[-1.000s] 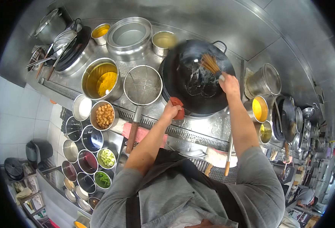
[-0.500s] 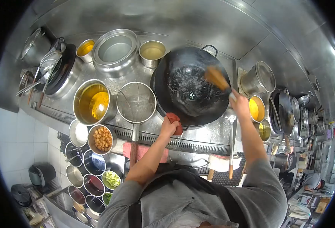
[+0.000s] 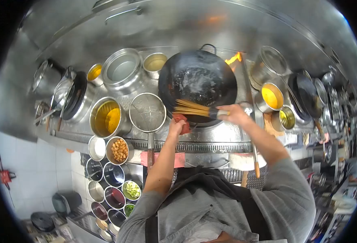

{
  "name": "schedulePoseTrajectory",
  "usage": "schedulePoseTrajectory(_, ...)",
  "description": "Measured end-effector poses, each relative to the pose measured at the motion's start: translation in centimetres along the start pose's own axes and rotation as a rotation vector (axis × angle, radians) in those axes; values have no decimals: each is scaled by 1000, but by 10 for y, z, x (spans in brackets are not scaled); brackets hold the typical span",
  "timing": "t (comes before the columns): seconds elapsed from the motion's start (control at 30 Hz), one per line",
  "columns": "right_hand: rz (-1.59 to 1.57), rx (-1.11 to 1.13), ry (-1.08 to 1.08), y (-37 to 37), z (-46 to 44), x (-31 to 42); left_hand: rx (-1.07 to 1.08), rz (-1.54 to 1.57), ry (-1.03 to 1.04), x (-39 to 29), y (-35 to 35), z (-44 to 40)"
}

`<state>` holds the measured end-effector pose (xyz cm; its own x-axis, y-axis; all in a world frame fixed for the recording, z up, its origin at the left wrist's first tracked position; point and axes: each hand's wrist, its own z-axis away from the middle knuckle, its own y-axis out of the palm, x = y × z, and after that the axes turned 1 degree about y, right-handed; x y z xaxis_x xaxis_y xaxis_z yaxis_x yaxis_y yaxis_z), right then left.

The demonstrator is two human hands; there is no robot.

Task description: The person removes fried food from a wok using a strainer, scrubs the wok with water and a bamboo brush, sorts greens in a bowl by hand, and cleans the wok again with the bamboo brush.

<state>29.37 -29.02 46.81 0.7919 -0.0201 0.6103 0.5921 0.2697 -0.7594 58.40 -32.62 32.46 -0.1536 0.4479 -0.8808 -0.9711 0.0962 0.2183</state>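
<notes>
A black wok (image 3: 221, 87) stands on the steel range, with some liquid in its bottom. My left hand (image 3: 175, 129) is closed around a folded red cloth (image 3: 182, 120) at the wok's near handle, which the cloth mostly hides. In my right hand (image 3: 237, 115) is the handle of a bamboo wok brush (image 3: 192, 108). The bristles point left, over the near side of the wok and close to the cloth. A round strainer (image 3: 147, 112) lies just left of my left hand.
A flame (image 3: 234, 59) rises beside the wok's far right rim. Left stand a pot of yellow oil (image 3: 101, 121) and a pot of brown fried cubes (image 3: 119, 150). A ladle (image 3: 255, 156) lies right, near a pot of orange-yellow liquid (image 3: 272, 97). Another person (image 3: 355, 168) is far right.
The brush has swung from the wok's right side to its near left, its bristles turning leftward. Less water shows in the wok, and a flame has appeared behind it. My left hand keeps the cloth.
</notes>
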Motion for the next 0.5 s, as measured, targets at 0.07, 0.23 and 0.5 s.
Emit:
schedulePoseTrajectory(0.07, 253, -97, -57, -36, 25, -55, -31, -75, 15, -1, 3, 2)
schedulePoseTrajectory(0.23, 135, -573, 211, -100, 82, -90, -46, -102, -91, -15, 21, 22)
schedulePoseTrajectory(0.5, -895, -440, 310, 22, 149, -126, -183, 114, 12, -20, 51, 69)
